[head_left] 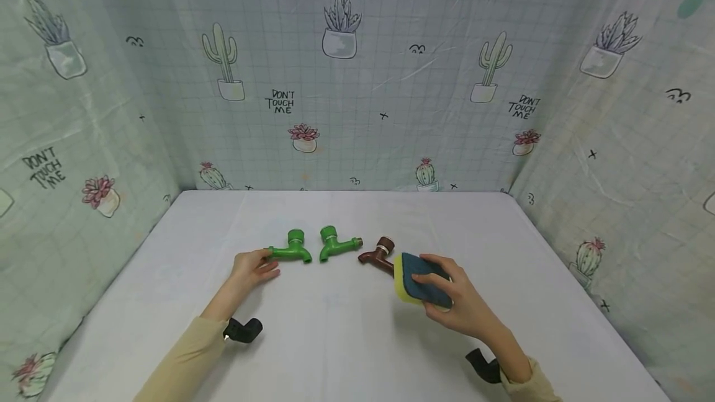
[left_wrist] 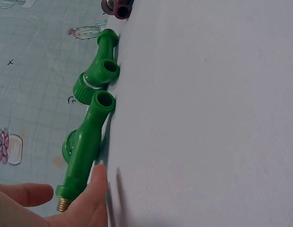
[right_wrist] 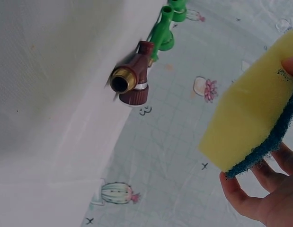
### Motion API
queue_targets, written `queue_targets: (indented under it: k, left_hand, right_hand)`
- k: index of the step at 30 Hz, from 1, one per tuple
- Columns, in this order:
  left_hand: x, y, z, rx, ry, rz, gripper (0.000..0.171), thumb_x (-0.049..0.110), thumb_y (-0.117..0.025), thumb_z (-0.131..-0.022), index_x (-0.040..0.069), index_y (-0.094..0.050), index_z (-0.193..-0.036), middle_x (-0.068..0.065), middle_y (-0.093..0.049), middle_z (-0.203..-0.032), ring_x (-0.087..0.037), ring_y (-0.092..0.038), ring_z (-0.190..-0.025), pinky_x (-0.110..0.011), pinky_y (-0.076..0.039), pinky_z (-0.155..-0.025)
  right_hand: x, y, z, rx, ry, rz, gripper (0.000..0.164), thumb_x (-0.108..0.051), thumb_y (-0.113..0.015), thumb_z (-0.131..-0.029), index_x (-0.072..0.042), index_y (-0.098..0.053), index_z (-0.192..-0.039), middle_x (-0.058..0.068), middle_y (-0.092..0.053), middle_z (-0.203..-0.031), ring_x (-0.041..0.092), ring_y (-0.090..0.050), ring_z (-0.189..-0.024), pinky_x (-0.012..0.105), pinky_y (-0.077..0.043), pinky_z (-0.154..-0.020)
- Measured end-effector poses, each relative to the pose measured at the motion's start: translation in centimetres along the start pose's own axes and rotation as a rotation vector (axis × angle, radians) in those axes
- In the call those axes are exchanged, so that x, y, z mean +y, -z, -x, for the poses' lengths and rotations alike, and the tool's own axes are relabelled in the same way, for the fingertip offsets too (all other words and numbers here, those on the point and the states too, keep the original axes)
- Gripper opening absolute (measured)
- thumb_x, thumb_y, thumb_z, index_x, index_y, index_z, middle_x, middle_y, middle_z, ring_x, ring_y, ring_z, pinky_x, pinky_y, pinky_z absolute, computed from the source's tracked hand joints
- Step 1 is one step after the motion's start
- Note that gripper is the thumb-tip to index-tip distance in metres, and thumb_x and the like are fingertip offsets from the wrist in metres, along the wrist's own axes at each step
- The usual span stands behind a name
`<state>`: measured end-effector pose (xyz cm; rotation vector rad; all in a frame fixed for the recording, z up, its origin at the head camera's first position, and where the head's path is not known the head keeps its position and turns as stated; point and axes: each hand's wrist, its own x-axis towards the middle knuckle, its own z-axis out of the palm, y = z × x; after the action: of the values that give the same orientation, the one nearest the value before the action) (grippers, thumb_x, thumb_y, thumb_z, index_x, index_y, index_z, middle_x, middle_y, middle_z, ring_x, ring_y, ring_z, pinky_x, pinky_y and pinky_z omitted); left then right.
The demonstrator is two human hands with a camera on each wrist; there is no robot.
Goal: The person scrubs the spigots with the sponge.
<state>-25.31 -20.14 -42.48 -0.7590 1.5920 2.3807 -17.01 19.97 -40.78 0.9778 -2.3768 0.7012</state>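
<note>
At the left, my left hand is at the threaded end of a green tap lying on the table. In the left wrist view, thumb and finger lie on either side of that brass-threaded end. My right hand holds a yellow sponge with a dark blue-green scouring layer, raised off the table. Beside the sponge lies a brown tap; the sponge hides its threaded end in the head view, while the right wrist view shows the brass opening.
A second green tap lies between the other two taps. The white table is bounded by patterned cloth walls at the back and sides. Black curved pieces show beside both wrists.
</note>
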Motion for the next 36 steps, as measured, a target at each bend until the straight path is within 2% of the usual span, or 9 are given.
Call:
queue_targets:
  k: [6, 10, 13, 16, 19, 23, 27, 33, 36]
  left_hand:
    - [0.2, 0.5, 0.2, 0.028, 0.006, -0.009, 0.014, -0.003, -0.041, -0.082, 0.000, -0.037, -0.095, -0.012, -0.042, -0.095, -0.013, -0.058, -0.063, -0.038, -0.052, -0.082]
    - [0.4, 0.8, 0.3, 0.014, 0.015, -0.009, 0.030, 0.001, -0.038, -0.085, -0.004, -0.034, -0.114, -0.013, -0.040, -0.100, -0.014, -0.058, -0.068, -0.038, -0.050, -0.086]
    - [0.4, 1.1, 0.5, 0.007, 0.017, -0.024, 0.051, 0.003, -0.035, -0.087, -0.004, -0.019, -0.135, -0.015, -0.038, -0.104, -0.015, -0.057, -0.070, -0.037, -0.049, -0.087]
    - [0.5, 1.4, 0.6, 0.018, 0.008, -0.030, 0.062, 0.004, -0.034, -0.087, -0.003, -0.005, -0.141, -0.014, -0.037, -0.108, -0.014, -0.057, -0.073, -0.036, -0.050, -0.086]
    - [0.5, 1.2, 0.6, 0.036, -0.045, -0.080, 0.059, 0.006, -0.036, -0.088, -0.005, -0.010, -0.140, -0.013, -0.037, -0.114, -0.013, -0.055, -0.079, -0.033, -0.052, -0.081]
    - [0.9, -0.3, 0.9, 0.048, -0.189, -0.221, 0.049, 0.009, -0.037, -0.090, -0.007, -0.026, -0.134, -0.013, -0.038, -0.120, -0.012, -0.052, -0.083, -0.025, -0.053, -0.073]
    - [1.3, -2.6, 0.9, 0.018, -0.370, -0.384, 0.039, 0.008, -0.041, -0.090, -0.006, -0.041, -0.126, -0.018, -0.044, -0.120, -0.012, -0.058, -0.081, -0.026, -0.054, -0.074]
    - [0.8, -5.3, -0.2, -0.179, -0.740, -0.849, 0.034, 0.007, -0.057, -0.083, -0.002, -0.053, -0.116, -0.024, -0.054, -0.115, -0.036, -0.058, -0.097, -0.039, -0.053, -0.078]
    - [0.2, -6.2, -1.1, -0.272, -0.932, -1.037, 0.035, 0.007, -0.063, -0.080, -0.002, -0.055, -0.113, -0.024, -0.056, -0.110, -0.038, -0.058, -0.094, -0.042, -0.052, -0.078]
  right_hand:
    - [0.0, -0.1, 0.0, -0.013, -0.011, 0.004, 0.053, -0.010, -0.073, -0.062, -0.029, -0.058, -0.110, 0.010, -0.044, -0.128, 0.028, -0.043, -0.112, 0.050, -0.044, -0.078]
    - [0.2, -0.2, 0.0, -0.010, -0.014, 0.005, 0.053, -0.010, -0.072, -0.062, -0.028, -0.058, -0.110, 0.011, -0.044, -0.128, 0.029, -0.043, -0.112, 0.051, -0.044, -0.079]
    - [0.3, -0.2, 0.1, -0.005, -0.014, 0.006, 0.053, -0.010, -0.073, -0.062, -0.028, -0.058, -0.110, 0.012, -0.045, -0.128, 0.029, -0.043, -0.112, 0.052, -0.044, -0.079]
    - [0.4, -0.3, 0.2, -0.008, -0.020, 0.006, 0.054, -0.010, -0.073, -0.061, -0.028, -0.058, -0.110, 0.012, -0.045, -0.127, 0.029, -0.043, -0.112, 0.051, -0.044, -0.079]
    - [0.4, -0.4, 0.2, -0.014, -0.028, 0.003, 0.054, -0.010, -0.073, -0.062, -0.029, -0.058, -0.110, 0.012, -0.044, -0.127, 0.029, -0.043, -0.112, 0.051, -0.044, -0.079]
    - [0.3, -0.4, 0.2, -0.011, -0.024, -0.003, 0.053, -0.010, -0.073, -0.062, -0.028, -0.058, -0.109, 0.012, -0.045, -0.127, 0.029, -0.043, -0.112, 0.050, -0.044, -0.078]
    - [0.2, -0.4, 0.1, -0.007, -0.019, -0.007, 0.053, -0.010, -0.073, -0.062, -0.028, -0.058, -0.109, 0.012, -0.045, -0.127, 0.029, -0.043, -0.112, 0.051, -0.043, -0.078]
    - [-0.1, -0.4, 0.2, -0.016, -0.034, -0.012, 0.053, -0.011, -0.073, -0.062, -0.029, -0.058, -0.110, 0.011, -0.044, -0.128, 0.029, -0.043, -0.113, 0.050, -0.044, -0.079]
    - [-0.2, -0.4, 0.2, -0.025, -0.043, -0.014, 0.052, -0.011, -0.073, -0.063, -0.029, -0.058, -0.110, 0.011, -0.044, -0.128, 0.028, -0.043, -0.113, 0.050, -0.044, -0.079]
